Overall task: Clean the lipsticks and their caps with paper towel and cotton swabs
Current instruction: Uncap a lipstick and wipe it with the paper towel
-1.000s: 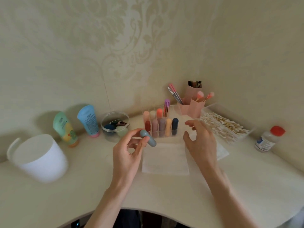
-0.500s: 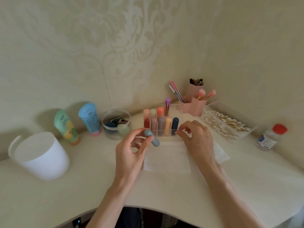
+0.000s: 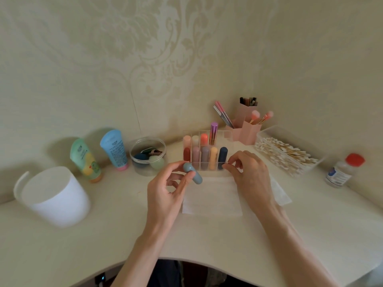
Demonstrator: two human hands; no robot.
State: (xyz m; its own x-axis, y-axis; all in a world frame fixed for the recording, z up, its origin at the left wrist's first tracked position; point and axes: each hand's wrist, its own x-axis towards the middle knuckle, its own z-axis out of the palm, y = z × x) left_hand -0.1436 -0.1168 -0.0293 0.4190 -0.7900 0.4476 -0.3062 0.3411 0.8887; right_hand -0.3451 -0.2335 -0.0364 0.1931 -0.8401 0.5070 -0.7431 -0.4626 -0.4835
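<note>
My left hand (image 3: 165,193) holds a grey-blue capsule-shaped lipstick (image 3: 192,173) between thumb and fingers, above the table and just left of a white paper towel (image 3: 211,199). My right hand (image 3: 250,179) hovers over the towel's right side. Its thumb and forefinger pinch what looks like a thin cotton swab (image 3: 227,163), right at the front of the clear organiser (image 3: 226,134). Several coloured lipsticks (image 3: 205,156) stand in that organiser. A clear tray of cotton swabs (image 3: 288,154) sits to the right.
A white tub (image 3: 56,195) stands at the left, with a green tube (image 3: 85,160) and a blue tube (image 3: 115,149) behind it. A clear round jar (image 3: 148,155) holds sponges. Pink brush holders (image 3: 246,127) are in the corner, and a red-capped bottle (image 3: 342,170) at far right.
My right hand has moved left from beside the swab tray to the organiser's front, and its fingers have closed into a pinch. My left hand and the lipstick have barely shifted.
</note>
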